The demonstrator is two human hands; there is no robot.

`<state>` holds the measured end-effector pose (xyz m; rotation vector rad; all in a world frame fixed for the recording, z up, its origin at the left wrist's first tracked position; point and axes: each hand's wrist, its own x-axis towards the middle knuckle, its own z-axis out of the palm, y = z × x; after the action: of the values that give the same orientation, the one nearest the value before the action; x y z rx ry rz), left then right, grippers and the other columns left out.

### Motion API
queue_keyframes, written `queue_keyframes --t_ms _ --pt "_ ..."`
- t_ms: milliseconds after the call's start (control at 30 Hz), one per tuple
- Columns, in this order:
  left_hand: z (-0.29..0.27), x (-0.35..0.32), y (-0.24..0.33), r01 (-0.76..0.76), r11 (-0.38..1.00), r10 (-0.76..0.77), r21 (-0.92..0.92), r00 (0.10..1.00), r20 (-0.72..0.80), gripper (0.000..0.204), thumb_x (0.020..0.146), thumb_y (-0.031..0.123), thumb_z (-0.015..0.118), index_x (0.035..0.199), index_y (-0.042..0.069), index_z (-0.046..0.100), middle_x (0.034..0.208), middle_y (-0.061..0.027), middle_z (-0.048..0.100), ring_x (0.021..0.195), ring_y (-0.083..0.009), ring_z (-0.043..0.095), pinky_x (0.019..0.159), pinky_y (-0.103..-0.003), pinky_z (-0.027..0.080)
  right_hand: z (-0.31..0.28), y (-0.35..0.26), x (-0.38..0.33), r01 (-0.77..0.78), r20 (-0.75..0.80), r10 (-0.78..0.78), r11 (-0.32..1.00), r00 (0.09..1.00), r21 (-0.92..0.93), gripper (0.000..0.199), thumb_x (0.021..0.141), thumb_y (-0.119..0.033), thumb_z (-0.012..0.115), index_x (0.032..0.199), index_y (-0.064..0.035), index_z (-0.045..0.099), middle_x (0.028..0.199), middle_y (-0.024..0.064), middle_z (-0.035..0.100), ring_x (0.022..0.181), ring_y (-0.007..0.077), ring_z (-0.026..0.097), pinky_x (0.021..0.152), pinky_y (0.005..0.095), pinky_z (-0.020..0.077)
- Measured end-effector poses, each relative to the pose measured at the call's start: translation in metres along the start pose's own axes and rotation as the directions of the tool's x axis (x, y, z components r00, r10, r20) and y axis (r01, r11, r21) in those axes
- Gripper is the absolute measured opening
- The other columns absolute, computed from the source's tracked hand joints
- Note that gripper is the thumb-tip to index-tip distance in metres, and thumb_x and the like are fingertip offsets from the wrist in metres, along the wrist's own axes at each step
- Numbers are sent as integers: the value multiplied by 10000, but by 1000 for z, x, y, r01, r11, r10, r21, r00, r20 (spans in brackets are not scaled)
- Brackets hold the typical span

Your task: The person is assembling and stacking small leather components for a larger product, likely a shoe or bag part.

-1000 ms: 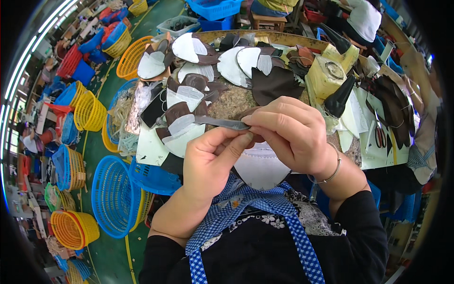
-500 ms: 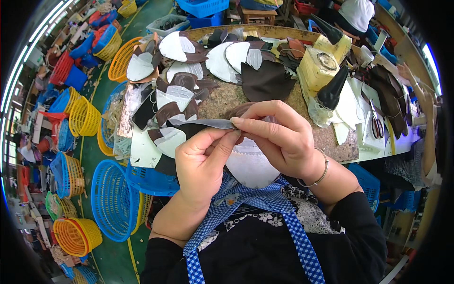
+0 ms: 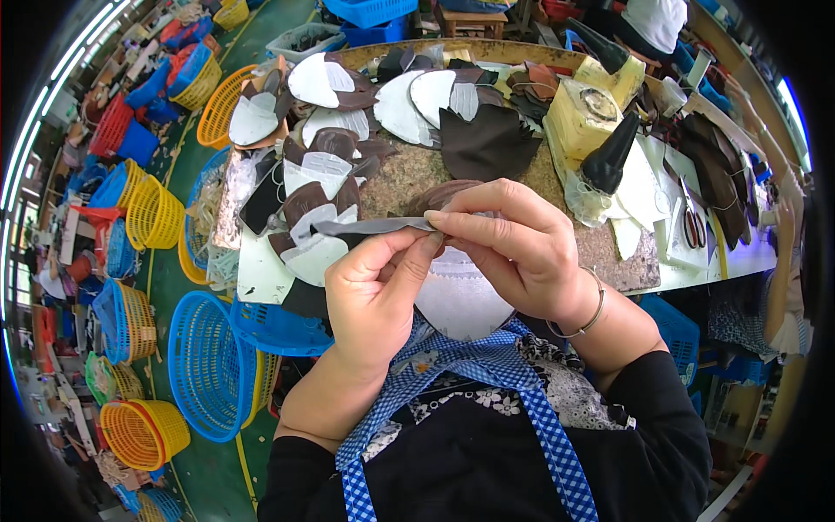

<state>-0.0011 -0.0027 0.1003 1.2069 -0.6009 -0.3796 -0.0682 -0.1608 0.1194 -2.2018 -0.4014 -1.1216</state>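
Green floor (image 3: 207, 478) is running down past 8 o'clock, where a blue basket (image 3: 196, 348) is standing beside the desk (image 3: 739, 271). Close together, my left hand (image 3: 370, 296) and right hand (image 3: 517, 252) are both pinching a grey strip (image 3: 374, 227), whose free end is pointing toward 9 o'clock. From my fingertips, a white-faced piece (image 3: 465, 304) is hanging just below, between 5 and 6 o'clock; whether it is joined to the strip I cannot tell. Dark brown material (image 3: 487, 143) is lying at 1 o'clock, a black cone (image 3: 611, 155) is leaning at 2, and scissors (image 3: 693, 228) are resting at 3.
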Motion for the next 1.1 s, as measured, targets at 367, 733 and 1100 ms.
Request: queue_keyframes --t_ms 367,733,1100 --pt "-1 -1 3 26 974 -27 226 1000 2 97 848 -10 649 924 -69 641 838 -77 669 738 -59 578 631 -185 433 -3 -15 1 37 45 -26 964 999 -263 211 753 -24 718 957 6 677 859 94 672 732 186 658 656 286 531" --pt "-6 21 -23 -292 864 288 410 955 72 161 930 62 621 811 11 525 689 66 476 604 -26 363 496 -226 308 4 10 -1 -709 -11 856 435 517 556 73 957 -71 536 940 -8 571 751 -18 572 653 68 542 570 214 445" --pt "-12 46 -48 -39 872 184 488 950 -252 201 978 199 557 926 10 604 780 -36 621 667 -108 522 610 -258 435 40 -8 -24 -269 -133 270 963 954 24 170 819 30 644 956 -27 561 753 136 561 665 314 599 598 354 501"
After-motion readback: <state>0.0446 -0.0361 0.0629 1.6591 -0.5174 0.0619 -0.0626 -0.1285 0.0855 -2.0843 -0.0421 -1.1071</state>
